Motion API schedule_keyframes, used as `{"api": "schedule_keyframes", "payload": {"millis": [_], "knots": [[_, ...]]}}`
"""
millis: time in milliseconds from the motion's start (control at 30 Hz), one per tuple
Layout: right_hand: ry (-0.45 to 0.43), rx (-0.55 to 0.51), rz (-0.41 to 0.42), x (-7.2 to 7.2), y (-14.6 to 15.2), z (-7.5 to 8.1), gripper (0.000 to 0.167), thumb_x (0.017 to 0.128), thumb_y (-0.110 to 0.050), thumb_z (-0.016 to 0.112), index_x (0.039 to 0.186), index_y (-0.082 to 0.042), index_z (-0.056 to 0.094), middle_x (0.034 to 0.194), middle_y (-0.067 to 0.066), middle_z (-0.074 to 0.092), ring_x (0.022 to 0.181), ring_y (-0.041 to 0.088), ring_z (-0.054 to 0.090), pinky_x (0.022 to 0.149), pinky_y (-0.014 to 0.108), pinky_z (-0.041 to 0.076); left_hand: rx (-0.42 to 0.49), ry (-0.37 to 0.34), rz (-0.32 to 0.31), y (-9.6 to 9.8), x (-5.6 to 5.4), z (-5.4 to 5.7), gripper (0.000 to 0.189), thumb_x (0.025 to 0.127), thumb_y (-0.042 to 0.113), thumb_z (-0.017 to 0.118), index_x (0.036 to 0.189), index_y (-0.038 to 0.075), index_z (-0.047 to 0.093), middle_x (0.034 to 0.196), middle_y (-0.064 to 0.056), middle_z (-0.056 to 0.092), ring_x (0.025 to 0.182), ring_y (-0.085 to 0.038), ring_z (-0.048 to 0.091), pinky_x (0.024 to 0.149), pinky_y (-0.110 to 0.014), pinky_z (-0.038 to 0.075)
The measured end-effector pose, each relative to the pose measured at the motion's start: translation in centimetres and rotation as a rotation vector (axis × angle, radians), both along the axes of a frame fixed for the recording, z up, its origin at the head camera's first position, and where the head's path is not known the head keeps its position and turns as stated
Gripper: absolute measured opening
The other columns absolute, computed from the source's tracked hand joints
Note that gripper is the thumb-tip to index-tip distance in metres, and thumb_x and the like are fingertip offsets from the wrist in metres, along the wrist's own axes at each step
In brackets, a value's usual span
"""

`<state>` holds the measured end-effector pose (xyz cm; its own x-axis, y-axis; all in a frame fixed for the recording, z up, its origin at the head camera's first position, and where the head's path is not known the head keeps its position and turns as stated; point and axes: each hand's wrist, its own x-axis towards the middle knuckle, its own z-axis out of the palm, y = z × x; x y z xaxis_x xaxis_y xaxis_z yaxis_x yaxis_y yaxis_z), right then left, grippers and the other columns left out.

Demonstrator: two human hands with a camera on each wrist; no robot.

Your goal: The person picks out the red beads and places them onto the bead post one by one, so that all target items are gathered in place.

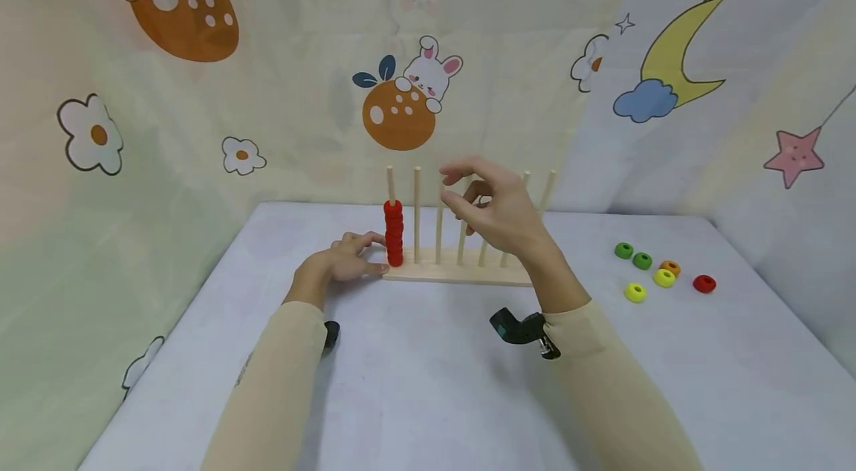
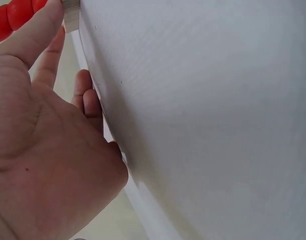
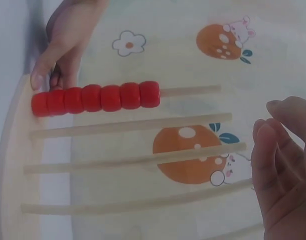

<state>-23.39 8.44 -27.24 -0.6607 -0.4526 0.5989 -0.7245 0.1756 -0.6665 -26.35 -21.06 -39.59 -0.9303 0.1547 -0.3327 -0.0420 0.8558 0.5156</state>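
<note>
A wooden peg rack [image 1: 461,275] stands on the table, with several upright pegs along its base. Red beads [image 1: 394,235] are stacked on the leftmost peg, whose top sticks out above them; the other pegs look bare. My left hand [image 1: 342,260] holds the left end of the base, its thumb at the front edge and a finger behind. In the left wrist view, the thumb [image 2: 40,32] lies beside the wooden end and the red beads. My right hand [image 1: 496,212] hovers at the height of the peg tops, fingers bent, thumb and index finger apart, nothing between them.
Loose beads lie on the right of the table: green ones [image 1: 623,250], yellow ones [image 1: 635,293], an orange one [image 1: 671,267] and a red one [image 1: 704,284]. A printed cloth [image 1: 301,85] hangs behind the white table [image 1: 414,382].
</note>
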Motion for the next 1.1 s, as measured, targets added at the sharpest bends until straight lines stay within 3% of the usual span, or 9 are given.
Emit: {"api": "schedule_keyframes", "payload": {"millis": [533,800,1100], "knots": [[0.004,0.022,-0.023,0.7,3.9,-1.8,0.032,0.094,-0.004,0.073,0.125,-0.014,0.067,0.112,0.011,0.065,0.063,0.017,0.064,0.048,0.038,0.056,-0.013,-0.006,0.020,0.0,-0.2,-0.2,0.066,0.090,0.057,0.068,0.148,0.041,0.042,0.161,-0.012,0.029,0.145,-0.040,0.027,0.109,-0.070,0.033],[0.021,0.073,-0.075,1.0,5.9,-3.2,0.032,0.094,-0.005,0.074,0.124,-0.014,0.068,0.113,0.003,0.067,0.063,0.016,0.065,0.049,0.035,0.056,0.009,-0.007,0.010,0.1,0.0,0.1,0.065,0.091,0.053,0.069,0.149,0.040,0.042,0.161,-0.012,0.029,0.145,-0.040,0.027,0.108,-0.071,0.033],[0.024,0.125,-0.133,1.3,8.4,-4.4,0.033,0.093,-0.005,0.075,0.124,-0.014,0.068,0.111,0.006,0.069,0.064,0.012,0.065,0.049,0.029,0.054,0.015,-0.009,0.008,0.0,-0.1,0.1,0.065,0.091,0.052,0.069,0.149,0.040,0.042,0.161,-0.012,0.029,0.145,-0.040,0.028,0.108,-0.071,0.033]]}}
